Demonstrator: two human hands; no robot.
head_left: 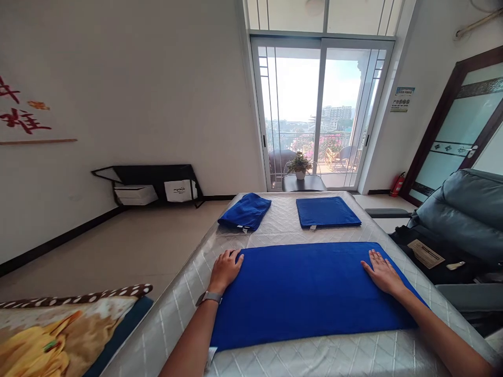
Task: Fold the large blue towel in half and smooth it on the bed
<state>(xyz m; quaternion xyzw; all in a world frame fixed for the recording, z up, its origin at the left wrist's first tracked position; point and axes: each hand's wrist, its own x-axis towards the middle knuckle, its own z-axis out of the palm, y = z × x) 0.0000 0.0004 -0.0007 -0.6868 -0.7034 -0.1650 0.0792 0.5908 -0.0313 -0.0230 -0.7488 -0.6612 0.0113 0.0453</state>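
Note:
A large blue towel [306, 290] lies spread flat across the quilted grey mattress [330, 356] in front of me. My left hand [225, 269] rests at the towel's left edge with its fingers curled over the far corner; a watch is on that wrist. My right hand [382, 272] lies flat and open on the towel's right end, fingers stretched out. Farther back on the mattress sit a loosely bundled blue towel [245, 211] on the left and a neatly folded blue towel [327, 211] on the right.
A patterned pillow [58, 330] lies at the lower left. A grey massage chair [459, 220] stands close on the right. Beyond the mattress are a small dark table with a potted plant [300, 165] and glass balcony doors. A black shelf [153, 183] sits against the left wall.

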